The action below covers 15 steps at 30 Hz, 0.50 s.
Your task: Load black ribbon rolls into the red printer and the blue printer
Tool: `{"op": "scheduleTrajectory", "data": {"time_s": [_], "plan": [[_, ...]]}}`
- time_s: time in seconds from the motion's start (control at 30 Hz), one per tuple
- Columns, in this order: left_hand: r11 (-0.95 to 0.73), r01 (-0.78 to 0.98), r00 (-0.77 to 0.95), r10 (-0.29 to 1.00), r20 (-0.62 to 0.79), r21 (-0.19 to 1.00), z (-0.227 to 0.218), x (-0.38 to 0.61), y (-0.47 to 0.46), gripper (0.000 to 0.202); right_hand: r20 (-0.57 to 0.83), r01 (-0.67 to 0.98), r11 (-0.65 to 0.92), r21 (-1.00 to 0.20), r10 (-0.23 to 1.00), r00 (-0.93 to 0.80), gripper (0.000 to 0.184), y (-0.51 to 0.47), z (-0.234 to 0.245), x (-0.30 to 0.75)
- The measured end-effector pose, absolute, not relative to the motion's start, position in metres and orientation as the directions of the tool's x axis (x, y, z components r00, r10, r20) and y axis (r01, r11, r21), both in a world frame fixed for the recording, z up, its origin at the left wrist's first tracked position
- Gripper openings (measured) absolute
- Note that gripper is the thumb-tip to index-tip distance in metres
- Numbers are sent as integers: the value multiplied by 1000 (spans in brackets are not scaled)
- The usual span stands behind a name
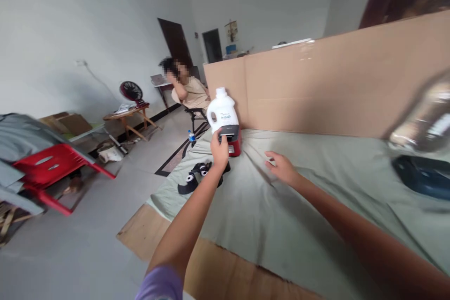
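My left hand (220,149) is at the front left corner of a small red-and-black boxy device (235,146). Its fingers are closed against the dark upper part, where a thin pale strip shows. Just behind the device stands a white plastic jug (225,108) with a loop handle and a cap, upright. Out over the cloth to the right, my right hand (281,168) is empty, fingers apart, touching nothing I can see. Near my left forearm lie black curved pieces with white round parts (190,183), partly hidden by the arm.
A greenish cloth (253,215) covers the wooden board (140,229). Cardboard (291,89) stands along the back. At right are a blurred plastic-wrapped item (425,122) and a dark blue object (425,176). A red chair (52,164) and a seated person (193,91) are beyond.
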<state>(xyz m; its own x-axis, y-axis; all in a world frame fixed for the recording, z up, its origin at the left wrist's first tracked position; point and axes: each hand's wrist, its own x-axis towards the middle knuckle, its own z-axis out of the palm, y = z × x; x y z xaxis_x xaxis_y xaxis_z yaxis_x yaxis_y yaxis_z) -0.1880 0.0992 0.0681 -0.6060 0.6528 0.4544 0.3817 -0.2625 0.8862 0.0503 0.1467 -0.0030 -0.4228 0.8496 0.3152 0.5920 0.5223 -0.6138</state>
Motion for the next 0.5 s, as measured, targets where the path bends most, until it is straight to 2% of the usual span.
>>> {"op": "scheduleTrajectory", "data": {"time_s": [0.03,0.1,0.17,0.23,0.27,0.33,0.4,0.5], "plan": [[-326,485,-474,682,557,812,64,-166,82,34,302,633,512,-581,858,-416,38,133,-9,90],[-400,580,-111,824,555,710,48,-121,44,30,269,745,443,-498,896,-353,30,100,-16,176],[-445,664,225,885,407,601,29,-80,7,33,267,855,305,-420,942,-205,26,65,-15,257],[-497,727,433,868,245,475,12,-49,-22,42,302,931,60,-360,952,56,27,39,-7,323],[-521,744,498,850,172,417,6,-37,-33,48,323,938,-71,-340,928,187,34,32,-1,349],[-552,765,570,820,50,332,-3,-21,-48,55,326,903,-264,-339,867,376,61,32,9,385],[-552,787,579,815,-20,277,-5,-14,-56,59,254,859,-338,-385,856,450,86,49,14,400],[-538,809,562,826,-41,234,-5,-13,-62,60,149,797,-351,-491,868,474,94,87,15,399]]}}
